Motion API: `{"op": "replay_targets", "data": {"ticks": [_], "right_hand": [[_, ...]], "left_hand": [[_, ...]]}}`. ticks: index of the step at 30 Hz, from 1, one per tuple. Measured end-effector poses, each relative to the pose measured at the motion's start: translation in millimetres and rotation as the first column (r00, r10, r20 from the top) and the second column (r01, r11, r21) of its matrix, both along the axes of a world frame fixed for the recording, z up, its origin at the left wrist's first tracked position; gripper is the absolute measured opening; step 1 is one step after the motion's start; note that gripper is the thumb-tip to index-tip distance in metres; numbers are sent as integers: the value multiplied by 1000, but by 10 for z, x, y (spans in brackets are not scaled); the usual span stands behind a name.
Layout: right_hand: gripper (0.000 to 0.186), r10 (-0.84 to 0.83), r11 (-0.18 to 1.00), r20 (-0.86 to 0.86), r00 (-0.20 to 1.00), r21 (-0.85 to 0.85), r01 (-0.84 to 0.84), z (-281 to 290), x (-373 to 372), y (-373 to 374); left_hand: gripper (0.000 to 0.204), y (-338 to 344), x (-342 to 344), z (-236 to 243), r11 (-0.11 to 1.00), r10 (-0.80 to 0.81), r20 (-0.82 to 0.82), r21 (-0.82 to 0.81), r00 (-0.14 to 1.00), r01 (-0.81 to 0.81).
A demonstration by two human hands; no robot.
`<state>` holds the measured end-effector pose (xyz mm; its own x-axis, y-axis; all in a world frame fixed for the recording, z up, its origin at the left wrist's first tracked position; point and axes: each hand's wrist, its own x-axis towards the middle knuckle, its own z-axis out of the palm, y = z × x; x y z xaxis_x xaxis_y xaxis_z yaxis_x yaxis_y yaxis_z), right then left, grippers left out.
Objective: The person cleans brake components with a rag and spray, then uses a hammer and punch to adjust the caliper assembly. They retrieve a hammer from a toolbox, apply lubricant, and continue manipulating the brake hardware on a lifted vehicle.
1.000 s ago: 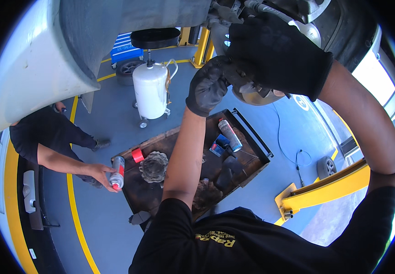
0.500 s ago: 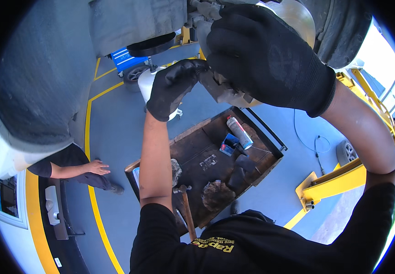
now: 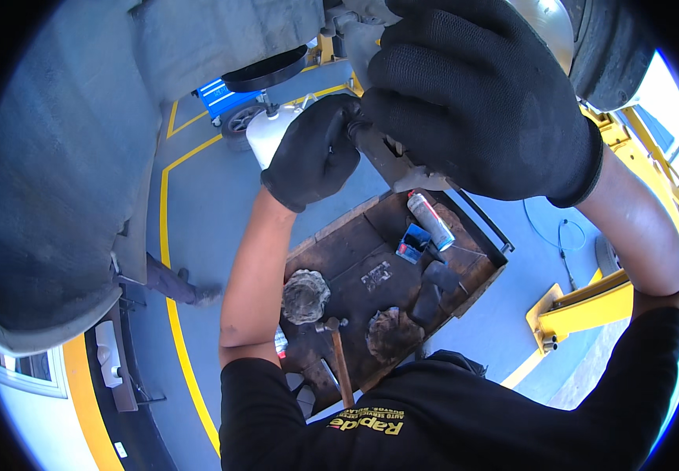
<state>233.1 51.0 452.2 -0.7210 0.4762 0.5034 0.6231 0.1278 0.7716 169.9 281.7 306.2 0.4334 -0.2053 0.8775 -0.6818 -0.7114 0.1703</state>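
Both my hands are raised under the car, in black knit gloves. My left hand (image 3: 316, 153) is closed, its fingertips at the left end of a dull metal part (image 3: 386, 161); whatever they pinch there is too small and dark to name. My right hand (image 3: 485, 102) is bent round the upper side of the same part, its fingertips hidden behind glove and metal. A shiny brake disc (image 3: 550, 31) shows behind my right hand. Left of it, grey suspension metal (image 3: 361, 47) is partly covered by the glove.
Below stands a brown work cart (image 3: 339, 267) with a hammer (image 3: 342, 361), a spray can (image 3: 431, 221), a blue box (image 3: 413, 243) and crumpled rags (image 3: 306, 297). A round black pan (image 3: 266, 71) tops a white tank (image 3: 273, 132). A yellow lift arm (image 3: 583, 310) is at right.
My left fingers have curled into a tighter grip at the part's end. The view has shifted slightly, and the other person at left is now mostly hidden behind the car body.
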Motion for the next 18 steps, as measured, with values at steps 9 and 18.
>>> {"op": "replay_targets", "data": {"ticks": [9, 18], "right_hand": [[13, -239, 968, 85, 967, -51, 244, 130, -293, -113], [10, -342, 926, 115, 932, -124, 356, 158, -333, -246]], "left_hand": [[27, -76, -144, 219, 986, 161, -142, 57, 977, -154], [31, -123, -325, 377, 939, 300, -185, 229, 936, -256]]}}
